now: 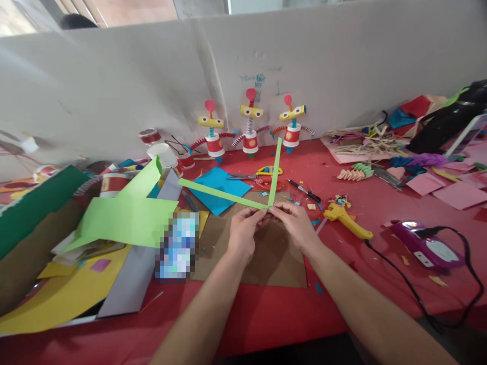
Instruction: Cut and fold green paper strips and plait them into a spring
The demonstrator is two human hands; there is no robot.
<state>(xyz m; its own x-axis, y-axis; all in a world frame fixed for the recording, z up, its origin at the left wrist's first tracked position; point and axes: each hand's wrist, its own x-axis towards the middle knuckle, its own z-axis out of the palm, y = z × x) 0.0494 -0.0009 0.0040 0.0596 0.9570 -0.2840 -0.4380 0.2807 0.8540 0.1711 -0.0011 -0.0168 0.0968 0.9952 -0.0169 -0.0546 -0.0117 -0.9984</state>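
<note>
Two narrow light-green paper strips (224, 194) meet at one end between my hands and spread apart in a V. My left hand (243, 230) is closed, pinching the joined end from the left. From the other side my right hand (292, 220) grips the same corner between thumb and fingers. One strip reaches out to the left, the other points away from me. Below my hands lies a brown cardboard sheet (262, 266). Beyond it are a blue paper square (218, 190), yellow-handled scissors (268, 171) and a black pen (304, 190).
Three paper-cup robot figures (250, 142) stand against the grey partition (152, 86). To the right sit a yellow glue gun (350, 220) with a cord and a purple power socket (426, 248). Green paper (125, 218) tops a heaped box at left, beside a blurred-out phone (178, 246).
</note>
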